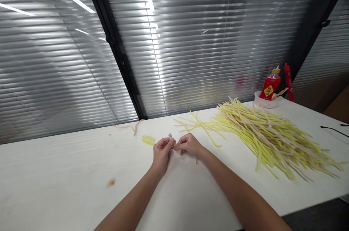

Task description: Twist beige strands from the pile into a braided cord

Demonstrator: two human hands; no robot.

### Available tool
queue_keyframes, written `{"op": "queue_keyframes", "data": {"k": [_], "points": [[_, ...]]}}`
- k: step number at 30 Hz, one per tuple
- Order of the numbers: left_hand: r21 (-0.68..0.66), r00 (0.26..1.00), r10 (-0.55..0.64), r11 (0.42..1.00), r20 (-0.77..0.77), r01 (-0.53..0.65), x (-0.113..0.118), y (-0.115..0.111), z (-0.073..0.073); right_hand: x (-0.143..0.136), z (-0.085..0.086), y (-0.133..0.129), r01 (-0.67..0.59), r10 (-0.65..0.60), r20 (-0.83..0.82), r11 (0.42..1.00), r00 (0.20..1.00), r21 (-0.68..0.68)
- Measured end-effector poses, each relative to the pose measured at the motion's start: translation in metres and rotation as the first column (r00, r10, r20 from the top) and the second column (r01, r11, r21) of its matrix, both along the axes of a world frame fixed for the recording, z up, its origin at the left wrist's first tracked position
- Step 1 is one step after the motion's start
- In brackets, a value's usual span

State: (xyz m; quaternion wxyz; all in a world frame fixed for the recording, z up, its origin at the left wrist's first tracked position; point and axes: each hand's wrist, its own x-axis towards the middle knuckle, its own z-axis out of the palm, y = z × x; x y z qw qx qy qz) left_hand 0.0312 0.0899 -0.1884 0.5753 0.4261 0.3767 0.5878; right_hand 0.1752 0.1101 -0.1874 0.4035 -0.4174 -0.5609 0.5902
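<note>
My left hand [163, 152] pinches a beige pipe cleaner [170, 136], its bent tip poking up above the fingertips. Close against it, my right hand [189, 145] grips the same fuzzy stem between thumb and forefinger. A short beige end [196, 160] shows below the right hand. Most of the stem is hidden by my fingers. Just beyond the left hand lies a folded yellow pipe cleaner piece [148, 140]. To the right spreads a large heap of yellow and beige pipe cleaners [261, 132], a few of them straying toward my right hand.
A bent beige pipe cleaner [135, 128] lies near the back edge of the white table [68, 172]. At the far right, a pale plastic bowl [265, 102] holds a red-labelled bottle [269, 86], with a red tube [288, 82] beside it. Window blinds [185, 42] rise behind the table.
</note>
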Motion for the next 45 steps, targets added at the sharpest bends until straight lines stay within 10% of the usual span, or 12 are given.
{"op": "queue_keyframes", "data": {"k": [45], "points": [[0.062, 0.980, 0.149, 0.988, -0.131, -0.142, -0.005, 0.003, -0.003, -0.011, -0.006, 0.002, 0.037, -0.036, -0.018, 0.995, 0.999, 0.089]]}}
